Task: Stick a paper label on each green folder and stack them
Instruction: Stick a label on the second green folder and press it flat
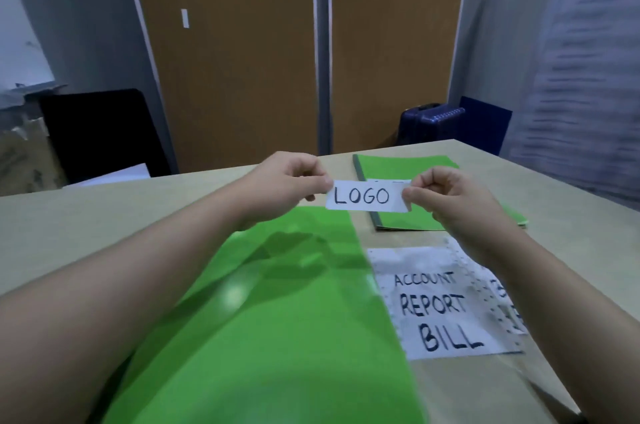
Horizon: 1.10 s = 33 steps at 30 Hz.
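A white paper label (365, 196) reading LOGO hangs in the air above the table. My left hand (287, 183) pinches its left end and my right hand (446, 195) pinches its right end. Below my arms a large green folder (277, 319) lies flat in front of me. Farther back on the right sits a stack of green folders (405, 217) with a white label on top, partly hidden behind the LOGO label.
A clear plastic sleeve (440, 306) with paper labels reading ACCOUNT, REPORT and BILL lies to the right of the near folder. The beige table (104, 226) ends at the far edge, with cork boards (225, 53) and a blue suitcase (429, 122) behind.
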Tool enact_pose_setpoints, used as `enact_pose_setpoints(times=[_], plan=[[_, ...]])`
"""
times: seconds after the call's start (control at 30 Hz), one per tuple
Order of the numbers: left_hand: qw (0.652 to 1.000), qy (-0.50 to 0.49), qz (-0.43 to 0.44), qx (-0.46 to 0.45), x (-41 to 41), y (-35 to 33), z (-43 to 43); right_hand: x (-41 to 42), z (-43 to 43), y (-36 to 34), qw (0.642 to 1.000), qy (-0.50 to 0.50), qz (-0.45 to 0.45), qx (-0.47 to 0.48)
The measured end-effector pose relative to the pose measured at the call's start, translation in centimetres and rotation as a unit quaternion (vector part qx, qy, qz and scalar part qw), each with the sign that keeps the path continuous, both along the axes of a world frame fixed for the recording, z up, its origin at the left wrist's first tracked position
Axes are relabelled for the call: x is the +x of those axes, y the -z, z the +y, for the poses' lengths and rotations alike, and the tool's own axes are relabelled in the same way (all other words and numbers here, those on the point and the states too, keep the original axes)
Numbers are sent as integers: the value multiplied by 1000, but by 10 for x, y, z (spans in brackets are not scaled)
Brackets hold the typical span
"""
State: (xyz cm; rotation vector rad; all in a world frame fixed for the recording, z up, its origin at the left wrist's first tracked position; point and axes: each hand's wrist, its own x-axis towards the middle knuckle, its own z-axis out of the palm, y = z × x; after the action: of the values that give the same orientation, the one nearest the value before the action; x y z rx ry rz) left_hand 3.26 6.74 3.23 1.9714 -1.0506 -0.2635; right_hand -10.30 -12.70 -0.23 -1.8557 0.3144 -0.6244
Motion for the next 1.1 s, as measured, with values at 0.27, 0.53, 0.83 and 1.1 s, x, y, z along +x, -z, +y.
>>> enact_pose_setpoints(times=[0.27, 0.53, 0.83, 1.1], plan=[[999, 16, 2, 50, 40, -1, 93, 42, 81, -6, 991, -89, 96, -40], [998, 21, 47, 44, 67, 43, 137, 71, 121, 8, 976, -100, 185, -56], [995, 30, 94, -2, 70, 78, 144, 66, 127, 28, 965, -122, 219, -81], [989, 107, 98, 19, 81, 78, 149, 65, 132, 31, 951, -150, 234, -137]])
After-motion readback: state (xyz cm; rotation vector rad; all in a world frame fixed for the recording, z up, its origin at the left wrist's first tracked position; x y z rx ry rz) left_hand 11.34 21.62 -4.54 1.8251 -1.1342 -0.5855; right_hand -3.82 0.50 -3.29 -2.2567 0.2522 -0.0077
